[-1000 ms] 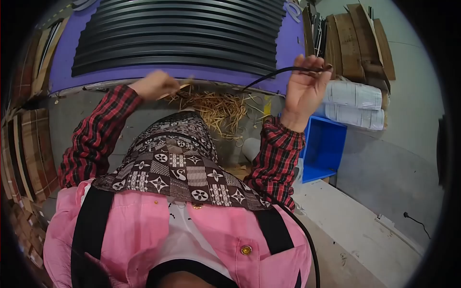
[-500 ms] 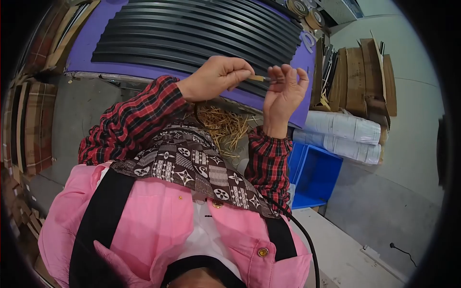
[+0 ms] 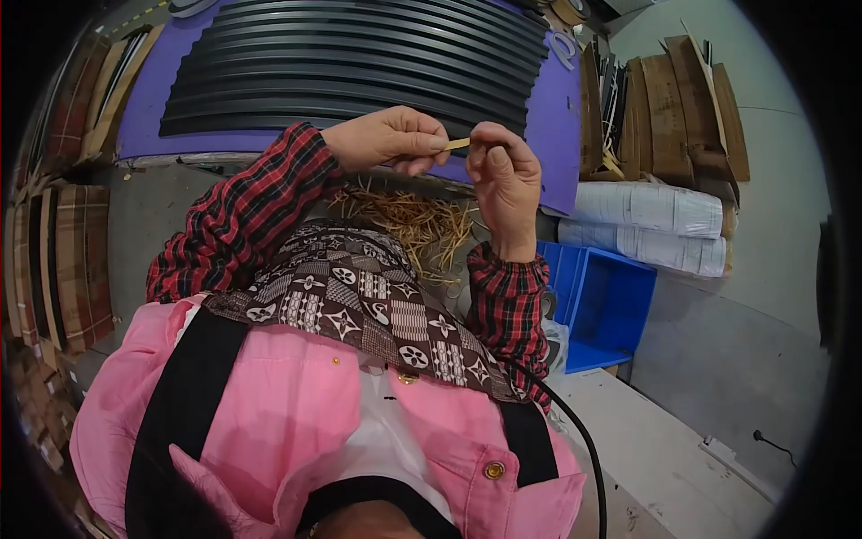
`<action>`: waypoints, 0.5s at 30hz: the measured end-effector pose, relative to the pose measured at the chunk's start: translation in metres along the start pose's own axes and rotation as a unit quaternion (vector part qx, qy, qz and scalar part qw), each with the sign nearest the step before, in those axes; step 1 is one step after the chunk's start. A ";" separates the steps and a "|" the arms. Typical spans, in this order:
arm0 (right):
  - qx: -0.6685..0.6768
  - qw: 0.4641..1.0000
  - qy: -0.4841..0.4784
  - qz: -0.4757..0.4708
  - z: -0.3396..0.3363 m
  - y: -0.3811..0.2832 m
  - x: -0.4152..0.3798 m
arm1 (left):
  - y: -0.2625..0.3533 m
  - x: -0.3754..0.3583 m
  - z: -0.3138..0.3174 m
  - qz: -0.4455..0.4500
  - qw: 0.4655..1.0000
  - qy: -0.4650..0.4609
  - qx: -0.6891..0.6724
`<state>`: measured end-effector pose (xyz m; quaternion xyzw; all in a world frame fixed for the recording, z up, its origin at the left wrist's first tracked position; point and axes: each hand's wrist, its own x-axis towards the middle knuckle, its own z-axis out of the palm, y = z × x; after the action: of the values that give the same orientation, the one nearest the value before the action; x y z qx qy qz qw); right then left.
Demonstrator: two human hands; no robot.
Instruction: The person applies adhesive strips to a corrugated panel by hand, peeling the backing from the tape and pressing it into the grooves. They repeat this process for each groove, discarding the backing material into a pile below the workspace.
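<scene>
A short, thin yellow strip (image 3: 458,144) spans the small gap between my two hands. My left hand (image 3: 388,141) pinches its left end between thumb and fingers, palm turned down. At the other end, my right hand (image 3: 505,171) is raised with its fingers bent and closed around the strip's tip; the fingers hide that tip. Behind both hands, a dark ribbed panel (image 3: 359,67) lies on the purple table surface (image 3: 552,135). Neither hand is seen gripping the panel.
Tan strips (image 3: 404,220) lie in a heap below the table edge. At the right are a blue bin (image 3: 611,310), plastic-wrapped white rolls (image 3: 651,211) and upright cardboard (image 3: 664,112). More cardboard-wrapped stacks (image 3: 85,260) stand at the left. A black cable (image 3: 588,440) runs beside my body.
Both hands have shifted left. My right hand's fingers, spread before, have curled in around the strip's end. The strip is still in my left hand. The whole view has shifted slightly.
</scene>
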<state>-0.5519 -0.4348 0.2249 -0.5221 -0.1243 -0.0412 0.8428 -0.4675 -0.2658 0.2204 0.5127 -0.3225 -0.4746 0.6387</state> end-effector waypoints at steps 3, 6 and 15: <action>-0.041 0.997 0.058 -0.032 0.004 0.003 -0.001 | -0.009 0.004 -0.005 -0.006 0.996 -0.072 -0.055; -0.098 0.985 0.092 -0.110 0.013 0.008 0.004 | -0.013 0.007 0.000 0.099 0.995 -0.001 0.010; -0.048 0.973 0.199 -0.103 0.033 0.011 0.016 | -0.001 -0.008 0.027 0.261 0.880 0.295 0.264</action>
<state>-0.5392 -0.3994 0.2333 -0.5274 -0.0053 -0.2369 0.8159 -0.4948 -0.2678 0.2269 0.6761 -0.3546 -0.0142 0.6458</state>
